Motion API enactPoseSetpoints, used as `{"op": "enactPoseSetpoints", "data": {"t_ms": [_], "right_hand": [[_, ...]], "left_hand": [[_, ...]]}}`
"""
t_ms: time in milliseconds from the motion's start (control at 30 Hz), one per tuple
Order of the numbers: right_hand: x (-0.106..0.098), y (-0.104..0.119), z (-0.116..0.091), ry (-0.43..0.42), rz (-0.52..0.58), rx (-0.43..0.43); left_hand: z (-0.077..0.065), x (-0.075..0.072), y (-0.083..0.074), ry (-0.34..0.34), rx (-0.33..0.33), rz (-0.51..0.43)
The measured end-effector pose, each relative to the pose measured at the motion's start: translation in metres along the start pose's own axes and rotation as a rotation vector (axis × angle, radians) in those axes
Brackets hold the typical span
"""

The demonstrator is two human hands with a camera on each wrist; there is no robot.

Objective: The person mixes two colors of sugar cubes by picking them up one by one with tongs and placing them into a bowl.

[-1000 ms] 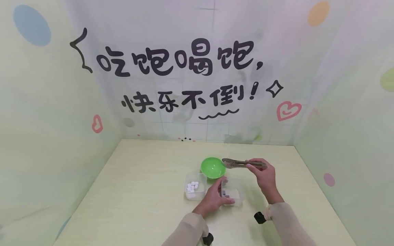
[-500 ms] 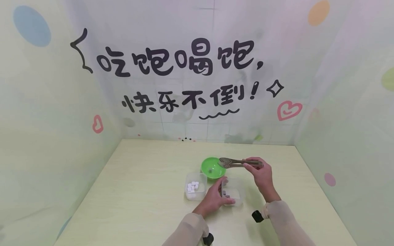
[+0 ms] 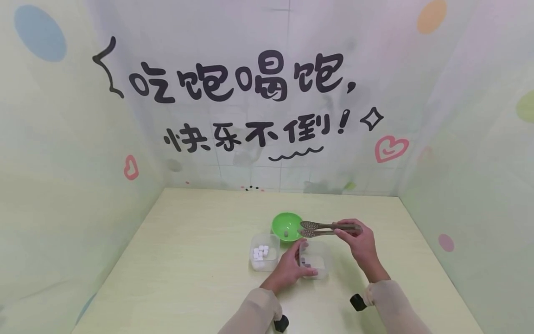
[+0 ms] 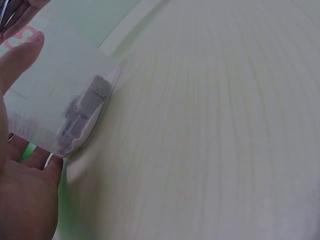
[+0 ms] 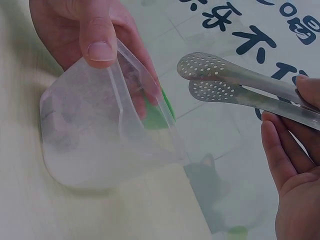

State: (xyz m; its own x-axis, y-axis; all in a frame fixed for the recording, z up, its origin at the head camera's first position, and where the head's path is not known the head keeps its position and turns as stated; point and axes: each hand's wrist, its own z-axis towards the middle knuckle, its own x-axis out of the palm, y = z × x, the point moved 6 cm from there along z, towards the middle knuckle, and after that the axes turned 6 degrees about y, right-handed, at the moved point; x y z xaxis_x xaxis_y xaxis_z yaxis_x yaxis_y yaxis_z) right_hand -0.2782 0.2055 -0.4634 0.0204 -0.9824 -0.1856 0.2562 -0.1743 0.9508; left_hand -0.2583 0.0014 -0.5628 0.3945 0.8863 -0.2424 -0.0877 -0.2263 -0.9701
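My left hand (image 3: 288, 268) grips a clear plastic container (image 3: 320, 248) standing on the table, thumb on the near side and fingers on the far side. Purplish-grey cubes (image 4: 90, 102) lie in it, seen through its wall in the left wrist view. In my right hand (image 3: 361, 242) are metal tongs (image 3: 310, 225) with perforated heads, held level to the right of the green bowl (image 3: 287, 219). The heads (image 5: 202, 66) sit slightly apart with nothing between them, their tips overlapping the bowl's right rim in the head view. One greyish cube (image 3: 286, 234) lies inside the bowl.
A second clear container (image 3: 255, 241) with several white cubes (image 3: 260, 251) stands left of my left hand, close in front of the bowl. The pale wooden table (image 3: 200, 260) meets printed fabric walls (image 3: 279, 176) at the back and sides.
A greyish cube has appeared in the bowl. The tongs moved left over the bowl's rim, then back to the right, and their heads have spread. The left hand stays on the container.
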Motion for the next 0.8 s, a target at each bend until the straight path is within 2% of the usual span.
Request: {"op": "enactPoseSetpoints", "data": {"t_ms": [467, 800], "right_hand": [[-0.011, -0.007, -0.014, 0.104, -0.038, 0.027], [-0.01, -0.02, -0.023, 0.173, -0.065, 0.038]], "left_hand": [[0.001, 0.0, 0.0, 0.001, -0.023, -0.018], [0.003, 0.001, 0.0, 0.015, 0.018, -0.042]]}}
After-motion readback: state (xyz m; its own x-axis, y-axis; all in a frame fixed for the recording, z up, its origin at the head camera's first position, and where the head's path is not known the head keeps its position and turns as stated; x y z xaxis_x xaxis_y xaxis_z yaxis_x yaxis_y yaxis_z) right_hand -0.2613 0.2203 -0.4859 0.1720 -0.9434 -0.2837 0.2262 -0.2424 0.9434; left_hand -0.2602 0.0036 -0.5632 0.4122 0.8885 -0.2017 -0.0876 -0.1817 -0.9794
